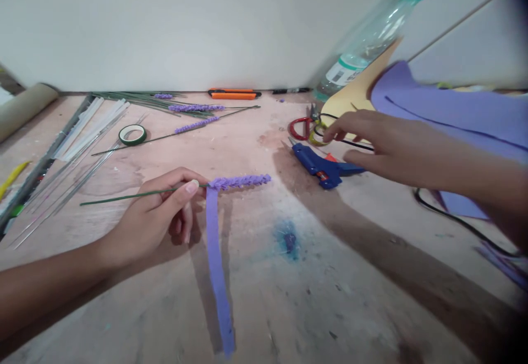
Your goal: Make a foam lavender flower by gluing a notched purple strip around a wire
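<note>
My left hand [159, 210] pinches the green stem of a craft lavender sprig [241, 181] between thumb and fingers. Its purple bloom points right, and a long purple strip [216, 270] hangs from the base of the bloom toward the table's near side. Over on the right, my right hand [371, 138] hovers with its fingers curved and the thumb apart from them. Just below and left of it lies a blue glue gun [315, 163], its nozzle pointing left. By the right fingertips are scissors [303, 127] with red and yellow handles, partly covered.
Finished-looking sprigs [197, 125], green tape [132, 134] and clear glue sticks [91, 127] lie at back left. An orange cutter [234, 94] rests by the wall. A bottle [367, 50] leans behind purple sheets [449, 105]. A black cord [457, 224] runs along the right.
</note>
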`<state>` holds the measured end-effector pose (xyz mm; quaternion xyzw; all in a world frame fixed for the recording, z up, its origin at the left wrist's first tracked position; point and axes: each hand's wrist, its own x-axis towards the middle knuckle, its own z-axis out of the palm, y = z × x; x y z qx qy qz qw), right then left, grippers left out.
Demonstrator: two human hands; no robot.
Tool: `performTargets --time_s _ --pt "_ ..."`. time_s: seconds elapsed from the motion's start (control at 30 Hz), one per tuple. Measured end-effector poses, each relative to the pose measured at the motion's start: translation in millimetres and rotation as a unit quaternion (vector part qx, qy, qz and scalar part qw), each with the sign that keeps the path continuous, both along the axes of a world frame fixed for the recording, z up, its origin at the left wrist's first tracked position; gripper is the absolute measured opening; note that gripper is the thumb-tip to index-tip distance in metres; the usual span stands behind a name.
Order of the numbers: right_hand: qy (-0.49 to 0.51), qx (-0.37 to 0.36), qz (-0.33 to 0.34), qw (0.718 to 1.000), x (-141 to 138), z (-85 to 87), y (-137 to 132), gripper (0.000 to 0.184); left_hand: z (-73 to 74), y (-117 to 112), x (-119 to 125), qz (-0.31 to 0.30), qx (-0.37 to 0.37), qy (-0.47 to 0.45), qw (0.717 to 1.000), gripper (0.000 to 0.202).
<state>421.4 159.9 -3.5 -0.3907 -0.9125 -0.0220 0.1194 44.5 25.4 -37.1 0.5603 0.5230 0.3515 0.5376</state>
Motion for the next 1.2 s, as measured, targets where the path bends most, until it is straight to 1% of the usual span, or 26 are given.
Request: performTargets --time_s 0.07,0.1,0.17,0.23,0.3,0.37,0.43,0.5,0.57,0.6,0.67,0.7,0.77,0.87,0.93,1.0,1.1,1.2 --pt "-0.024 -0.041 0.028 0.998 23.6 -5.5 -0.4 0.031 -1.2 -0.1 -0.6 0.001 -0.004 -0.012 1.0 0.026" --pt "-0.038 -0.067 0.026 0.997 31.8 -9.2 -2.3 0.036 -2.2 -0.4 -0.9 -0.001 -0.005 -0.018 1.0 0.026" --pt "-0.052 -0.102 0.003 0.993 40.3 -17.4 -7.4 0.05 -4.4 -1.3 -1.2 -0.006 -0.005 -0.033 0.999 0.027" --pt "-0.037 -0.112 -0.011 0.993 39.0 -25.0 -12.3 0.059 -6.4 -2.6 -1.1 -0.013 -0.009 -0.045 0.999 0.027" --pt "-0.018 -0.108 -0.011 0.994 30.1 -30.0 -16.2 0.053 -7.7 -4.1 -0.6 -0.016 -0.017 -0.054 0.998 0.027" --pt "0.008 -0.093 -0.018 0.995 16.3 -31.0 -20.6 0.032 -8.4 -5.2 -0.2 -0.017 -0.023 -0.055 0.998 0.028" --pt "0.066 -0.06 -0.027 0.996 -0.9 -27.6 -28.1 0.014 -8.6 -6.2 -0.1 -0.017 -0.029 -0.055 0.998 0.029" --pt "0.16 -0.024 -0.023 0.987 -20.2 -21.0 -40.6 0.011 -8.6 -7.0 0.0 -0.018 -0.035 -0.049 0.998 0.031" --pt "0.26 0.008 -0.036 0.965 -40.5 -13.8 -57.3 0.005 -8.7 -7.6 0.5 -0.024 -0.037 -0.043 0.998 0.031" --pt "0.271 0.002 -0.025 0.962 -50.4 -11.0 -66.4 0.003 -8.7 -7.8 1.0 -0.025 -0.038 -0.04 0.998 0.031" --pt "0.259 -0.048 0.047 0.964 -68.8 -8.7 -83.7 0.004 -8.3 -8.1 2.1 -0.026 -0.04 -0.038 0.998 0.03" --pt "0.249 -0.083 0.099 0.96 -76.7 -9.7 -91.1 0.005 -7.8 -8.2 2.7 -0.027 -0.042 -0.042 0.998 0.029" --pt "0.279 -0.136 0.15 0.939 -89.2 -15.4 -102.0 0.007 -6.3 -8.3 3.7 -0.031 -0.046 -0.052 0.997 0.027" --pt "0.315 -0.174 0.178 0.916 -98.3 -29.4 -108.2 0.016 -3.3 -8.3 4.2 -0.044 -0.041 -0.05 0.997 0.025" --pt "0.324 -0.181 0.199 0.907 -99.5 -38.0 -107.8 0.022 -2.0 -8.0 4.2 -0.049 -0.028 -0.036 0.998 0.024" --pt "0.33 -0.183 0.215 0.901 -98.8 -43.8 -106.3 0.022 -1.9 -7.8 4.0 -0.05 -0.014 -0.023 0.998 0.023" --pt "0.334 -0.182 0.219 0.899 -98.1 -47.7 -106.6 0.019 -3.5 -8.4 3.7 -0.053 0.014 -0.001 0.998 0.024" --pt "0.331 -0.186 0.219 0.899 -98.6 -47.2 -110.8 0.019 -5.0 -10.0 3.2 -0.061 0.049 0.028 0.997 0.024"
